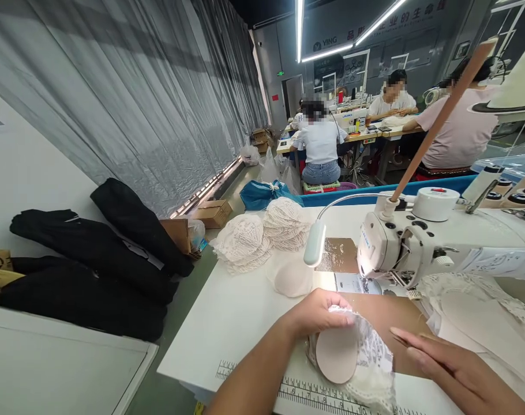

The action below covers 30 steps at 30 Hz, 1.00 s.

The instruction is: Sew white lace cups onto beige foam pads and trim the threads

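Note:
My left hand [327, 311] pinches the top edge of a white lace piece [375, 351] between thumb and fingers. A smooth beige oval bra cup [338, 354] lies against the lace, just below that hand. To the right, apart from the lace, is my right hand [435, 357], its fingers closed around something thin and dark that I cannot make out. Beyond both hands stands a white sewing machine [387, 242], its needle area lit. A pale round cup [292, 278] rests on sheer fabric left of the machine.
Stacked lace cups [240, 239] sit at the table's back left. More lace with pads [474, 311] lies to the right. A small lamp [315, 242] leans over the table [202, 346], which has a printed ruler along its front. Several people work at machines behind.

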### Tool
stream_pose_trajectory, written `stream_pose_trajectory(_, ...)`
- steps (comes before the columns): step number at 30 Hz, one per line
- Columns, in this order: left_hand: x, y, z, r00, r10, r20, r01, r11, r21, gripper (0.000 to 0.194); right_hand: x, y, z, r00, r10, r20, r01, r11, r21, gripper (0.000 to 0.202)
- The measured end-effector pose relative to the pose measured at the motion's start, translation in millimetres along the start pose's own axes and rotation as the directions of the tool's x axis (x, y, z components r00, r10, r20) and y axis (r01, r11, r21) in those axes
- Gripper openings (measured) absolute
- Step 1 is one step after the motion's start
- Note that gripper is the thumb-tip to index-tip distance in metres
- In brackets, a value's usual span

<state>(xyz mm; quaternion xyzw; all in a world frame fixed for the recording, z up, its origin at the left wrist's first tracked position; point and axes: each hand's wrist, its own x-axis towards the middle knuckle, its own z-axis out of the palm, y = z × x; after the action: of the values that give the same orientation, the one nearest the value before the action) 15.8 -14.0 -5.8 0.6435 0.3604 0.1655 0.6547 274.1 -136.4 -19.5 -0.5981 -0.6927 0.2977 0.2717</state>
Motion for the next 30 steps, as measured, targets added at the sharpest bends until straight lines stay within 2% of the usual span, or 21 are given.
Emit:
stream_pose_trajectory(4,-2,0,1.4,0.997,0.000,0.081,0.007,0.996,-0.089,0.045,31,-25,1,0.997,0.013,0.076,-0.021,0.994,0.103,0.043)
stream_pose_trajectory(10,-2,-6,1.4,0.997,-0.045,0.068,0.057,0.982,-0.182,0.049,47,-41,8,0.983,-0.017,0.185,-0.015,0.985,0.173,0.039)
stream_pose_trajectory(15,-2,-2,2.5,0.996,-0.048,0.073,0.063,0.974,-0.218,0.042,49,-41,13,0.970,0.016,0.243,-0.067,0.976,0.206,0.039)
stream_pose_trajectory(20,-4,10,4.8,0.994,-0.074,0.087,0.089,0.979,-0.185,0.043,50,-36,28,0.990,-0.009,0.138,-0.029,0.961,0.274,0.038)
stream_pose_trajectory(23,-5,13,5.2,0.990,-0.105,0.090,0.118,0.981,-0.156,0.046,51,-35,32,0.993,-0.007,0.121,-0.030,0.952,0.304,0.038)
stream_pose_trajectory(30,-4,8,3.7,0.987,-0.124,0.104,0.137,0.983,-0.123,0.045,50,-38,18,0.973,0.011,0.232,-0.089,0.940,0.328,0.034)
